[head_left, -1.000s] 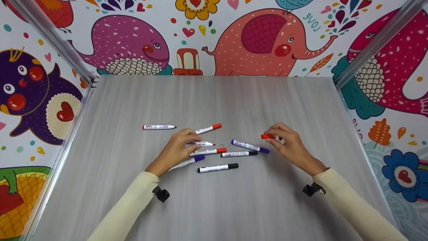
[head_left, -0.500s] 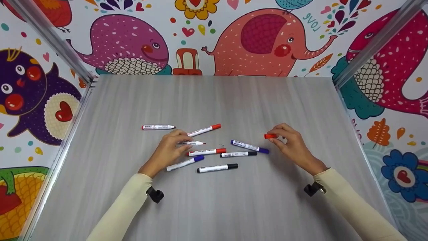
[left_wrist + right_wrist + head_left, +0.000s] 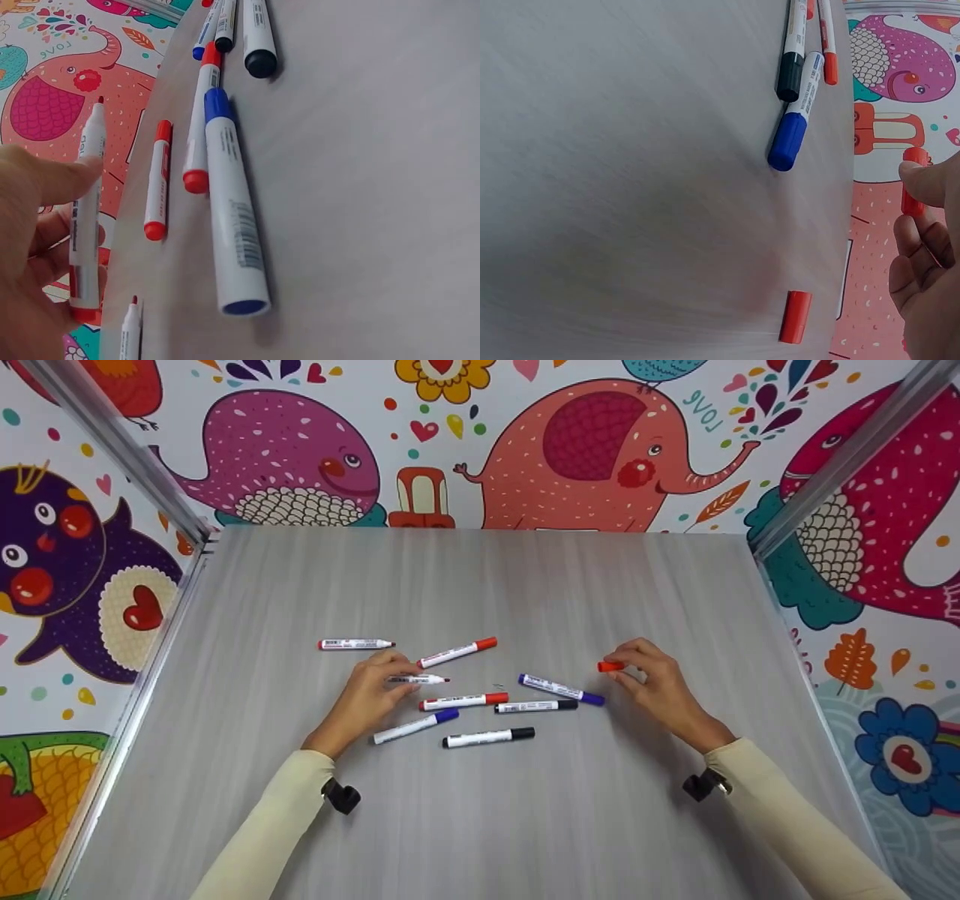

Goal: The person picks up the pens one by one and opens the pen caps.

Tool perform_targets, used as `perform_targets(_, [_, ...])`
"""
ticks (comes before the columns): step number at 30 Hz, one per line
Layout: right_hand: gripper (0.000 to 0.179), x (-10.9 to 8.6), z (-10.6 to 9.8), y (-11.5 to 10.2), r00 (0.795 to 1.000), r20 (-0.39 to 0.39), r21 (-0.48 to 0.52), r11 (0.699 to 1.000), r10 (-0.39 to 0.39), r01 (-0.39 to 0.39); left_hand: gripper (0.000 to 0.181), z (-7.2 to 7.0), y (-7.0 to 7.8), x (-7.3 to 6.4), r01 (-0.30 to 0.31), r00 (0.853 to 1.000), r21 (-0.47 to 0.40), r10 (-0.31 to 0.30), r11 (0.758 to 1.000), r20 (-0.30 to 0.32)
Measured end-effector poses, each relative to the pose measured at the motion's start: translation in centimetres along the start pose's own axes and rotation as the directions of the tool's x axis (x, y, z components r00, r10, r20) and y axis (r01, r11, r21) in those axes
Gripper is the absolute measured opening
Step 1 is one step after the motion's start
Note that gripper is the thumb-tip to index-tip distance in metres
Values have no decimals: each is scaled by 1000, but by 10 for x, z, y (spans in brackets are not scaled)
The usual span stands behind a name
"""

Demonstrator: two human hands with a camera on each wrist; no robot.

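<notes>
My left hand [image 3: 363, 697] grips an uncapped red marker [image 3: 424, 679], its bare tip toward the right; in the left wrist view the marker [image 3: 88, 217] lies between thumb and fingers. My right hand [image 3: 658, 690] pinches a red cap [image 3: 610, 667] between thumb and fingertips, apart from the marker. Another red cap [image 3: 796, 317] lies on the table in the right wrist view; I cannot make it out in the head view. A second uncapped marker [image 3: 356, 644] lies beyond my left hand, with a dark reddish tip.
Between the hands lie two red-capped markers [image 3: 457, 652], two blue-capped markers [image 3: 561, 689] and two black-capped markers [image 3: 487, 737]. The grey wood-grain table [image 3: 480, 825] is bordered by printed walls [image 3: 300, 450] and metal posts [image 3: 840, 450].
My left hand has drawn back to the left with the uncapped marker. My right hand has shifted slightly right with the red cap, widening the gap between them.
</notes>
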State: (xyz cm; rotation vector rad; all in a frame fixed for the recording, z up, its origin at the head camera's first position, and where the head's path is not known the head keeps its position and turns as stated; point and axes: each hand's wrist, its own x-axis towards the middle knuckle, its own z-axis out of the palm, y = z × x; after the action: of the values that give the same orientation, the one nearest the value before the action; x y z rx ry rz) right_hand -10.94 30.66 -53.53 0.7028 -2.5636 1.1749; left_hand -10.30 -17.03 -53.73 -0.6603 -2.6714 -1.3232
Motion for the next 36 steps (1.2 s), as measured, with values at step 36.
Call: perform_targets(36, [31,-21,-1,40,996,-17,-2,996,89,-89,16,-8,-44,-14,50,994,59,-44,997,-100])
